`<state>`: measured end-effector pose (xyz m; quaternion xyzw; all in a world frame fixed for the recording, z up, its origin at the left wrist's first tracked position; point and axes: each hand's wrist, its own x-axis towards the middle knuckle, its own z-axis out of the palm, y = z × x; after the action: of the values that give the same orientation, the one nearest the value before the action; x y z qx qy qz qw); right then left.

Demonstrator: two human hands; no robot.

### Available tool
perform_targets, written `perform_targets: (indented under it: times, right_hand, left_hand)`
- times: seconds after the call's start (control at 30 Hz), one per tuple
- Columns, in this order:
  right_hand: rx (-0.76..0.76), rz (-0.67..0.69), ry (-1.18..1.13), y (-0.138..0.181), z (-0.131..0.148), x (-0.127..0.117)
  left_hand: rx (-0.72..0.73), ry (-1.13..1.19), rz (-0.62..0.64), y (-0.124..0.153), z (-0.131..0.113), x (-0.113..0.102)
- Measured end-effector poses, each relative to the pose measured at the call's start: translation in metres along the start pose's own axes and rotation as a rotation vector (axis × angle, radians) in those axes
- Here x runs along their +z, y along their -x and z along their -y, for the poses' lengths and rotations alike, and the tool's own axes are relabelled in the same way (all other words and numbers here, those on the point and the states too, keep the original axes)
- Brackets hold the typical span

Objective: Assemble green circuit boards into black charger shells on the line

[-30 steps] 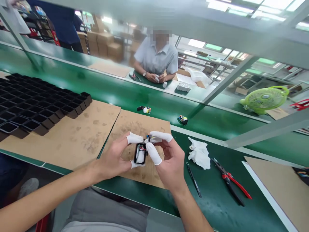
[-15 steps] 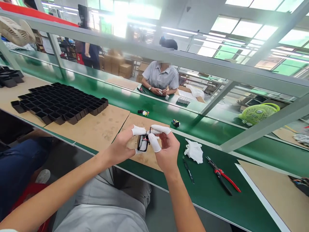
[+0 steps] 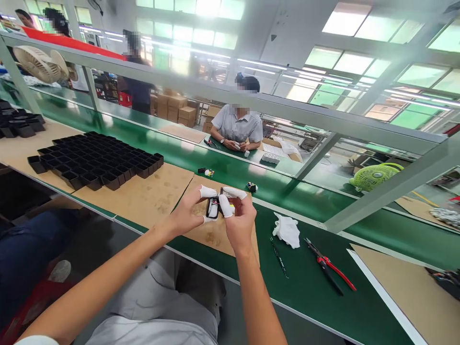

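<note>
A small black rectangular case (image 3: 209,209) held above a brown cardboard sheet (image 3: 212,238) on the green worktop (image 3: 305,306).
The left hand (image 3: 189,211) grips the case from the left; the right hand (image 3: 240,216) pinches a small dark part (image 3: 221,191) just beside it.

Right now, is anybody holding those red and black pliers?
No, the pliers lie untouched on the green table, while the left hand holds a small black case.

On the desk (image 3: 305,302), containers (image 3: 102,162) stand left of the left hand (image 3: 188,211); right of the right hand (image 3: 237,209) lie tweezers (image 3: 279,258), a cloth (image 3: 287,231) beyond, pliers (image 3: 324,261) farther right. Circuit assemblies (image 3: 208,172) lie beyond both hands.
</note>
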<state>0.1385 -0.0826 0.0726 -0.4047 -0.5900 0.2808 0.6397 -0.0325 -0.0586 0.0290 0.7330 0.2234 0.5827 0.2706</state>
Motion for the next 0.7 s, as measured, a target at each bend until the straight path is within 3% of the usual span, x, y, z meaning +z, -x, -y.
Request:
perform_targets:
  times: [0.33, 0.53, 0.7]
  right_hand:
    - [0.102, -0.048, 0.020, -0.011, -0.064, -0.001]
    - [0.096, -0.128, 0.146, 0.033, -0.066, -0.007]
    - [0.021, -0.156, 0.276, 0.069, -0.064, 0.006]
  left_hand:
    - [-0.223, 0.111, 0.022, 0.004, 0.056, 0.015]
    - [-0.303, 0.132, -0.005, 0.010, 0.069, 0.018]
    - [-0.345, 0.136, -0.031, 0.011, 0.069, 0.021]
